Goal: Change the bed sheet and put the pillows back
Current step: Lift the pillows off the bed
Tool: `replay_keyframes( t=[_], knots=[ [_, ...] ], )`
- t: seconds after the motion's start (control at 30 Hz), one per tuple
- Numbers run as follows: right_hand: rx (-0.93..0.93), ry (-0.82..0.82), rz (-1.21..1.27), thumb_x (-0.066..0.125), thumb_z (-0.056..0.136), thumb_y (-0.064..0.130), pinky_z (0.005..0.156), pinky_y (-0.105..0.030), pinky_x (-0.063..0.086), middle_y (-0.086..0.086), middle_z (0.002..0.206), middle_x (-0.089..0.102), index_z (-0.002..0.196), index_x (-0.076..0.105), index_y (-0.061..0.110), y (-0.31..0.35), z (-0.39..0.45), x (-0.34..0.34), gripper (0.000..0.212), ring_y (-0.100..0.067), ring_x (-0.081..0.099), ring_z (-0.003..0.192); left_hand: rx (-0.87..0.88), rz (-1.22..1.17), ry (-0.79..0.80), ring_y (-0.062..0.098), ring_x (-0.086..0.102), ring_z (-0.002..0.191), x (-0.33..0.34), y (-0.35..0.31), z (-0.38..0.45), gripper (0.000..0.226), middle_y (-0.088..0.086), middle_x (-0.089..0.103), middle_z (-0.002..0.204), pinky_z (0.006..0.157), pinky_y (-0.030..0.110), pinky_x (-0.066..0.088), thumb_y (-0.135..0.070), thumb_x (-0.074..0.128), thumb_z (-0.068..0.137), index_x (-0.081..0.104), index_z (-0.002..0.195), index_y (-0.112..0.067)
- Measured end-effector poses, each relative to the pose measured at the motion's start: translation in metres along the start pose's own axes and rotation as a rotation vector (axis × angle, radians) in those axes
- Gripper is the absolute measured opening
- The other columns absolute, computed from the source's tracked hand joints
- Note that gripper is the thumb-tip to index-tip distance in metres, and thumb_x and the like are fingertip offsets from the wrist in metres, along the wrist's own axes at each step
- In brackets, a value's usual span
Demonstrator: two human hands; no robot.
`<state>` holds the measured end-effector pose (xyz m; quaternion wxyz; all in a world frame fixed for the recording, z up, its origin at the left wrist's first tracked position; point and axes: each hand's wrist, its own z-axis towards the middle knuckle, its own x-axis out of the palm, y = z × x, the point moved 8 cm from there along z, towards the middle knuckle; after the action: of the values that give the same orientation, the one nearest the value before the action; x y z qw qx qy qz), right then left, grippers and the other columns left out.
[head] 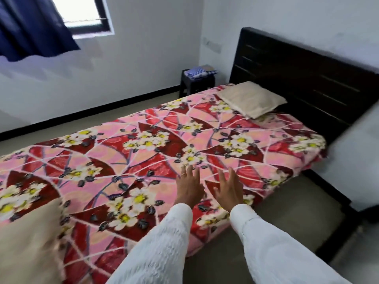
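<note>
A pink and red floral bed sheet (143, 152) covers the mattress. One beige pillow (251, 99) lies at the head end, close to the dark headboard (303, 78). A second beige pillow (26, 242) lies blurred at the lower left, on the foot end. My left hand (189, 186) and my right hand (227, 189) reach out side by side over the near edge of the sheet, fingers straight and spread, holding nothing. Both arms wear white sleeves.
A small dark stool (196, 83) with folded blue striped cloth on it stands in the far corner. A blue curtain (30, 27) hangs by the window at the upper left. A grey surface (356, 156) stands at the right. Grey floor surrounds the bed.
</note>
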<state>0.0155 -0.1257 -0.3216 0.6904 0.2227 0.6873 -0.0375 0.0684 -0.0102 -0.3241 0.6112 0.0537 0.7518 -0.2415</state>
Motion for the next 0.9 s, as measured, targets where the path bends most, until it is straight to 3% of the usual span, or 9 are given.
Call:
replay_keyframes(
  t=[0.4,0.67,0.9],
  knots=[
    [0.114,-0.116,0.051,0.055,0.087,0.022,0.107,-0.043,0.028,-0.018,0.150,0.014,0.142,0.028,0.017,-0.186,0.177,-0.072,0.061,-0.033,0.018,0.138,0.200,-0.024,0.012,0.030,0.011,0.143,0.037,-0.204,0.208,0.055,0.010,0.020,0.153,0.111,0.046,0.025,-0.025,0.047,0.092,0.027,0.143,-0.014],
    [0.083,-0.082,0.039,0.053,0.089,0.020,0.106,-0.045,0.028,-0.021,0.148,0.017,0.141,0.031,0.014,-0.276,0.340,-0.108,0.057,-0.034,0.018,0.138,0.144,-0.068,0.038,0.031,0.017,0.141,0.039,-0.292,0.381,0.058,0.011,0.016,0.154,0.108,0.044,0.032,-0.023,0.050,0.091,0.027,0.144,-0.013],
    [0.018,-0.045,0.083,0.058,0.084,0.020,0.100,-0.047,0.034,-0.021,0.142,0.027,0.135,0.040,0.012,-0.330,0.492,-0.110,0.054,-0.038,0.028,0.131,0.028,-0.116,-0.003,0.032,0.023,0.138,0.051,-0.327,0.519,0.051,0.012,0.022,0.151,0.105,0.043,0.036,-0.022,0.049,0.092,0.033,0.139,-0.011]
  ],
)
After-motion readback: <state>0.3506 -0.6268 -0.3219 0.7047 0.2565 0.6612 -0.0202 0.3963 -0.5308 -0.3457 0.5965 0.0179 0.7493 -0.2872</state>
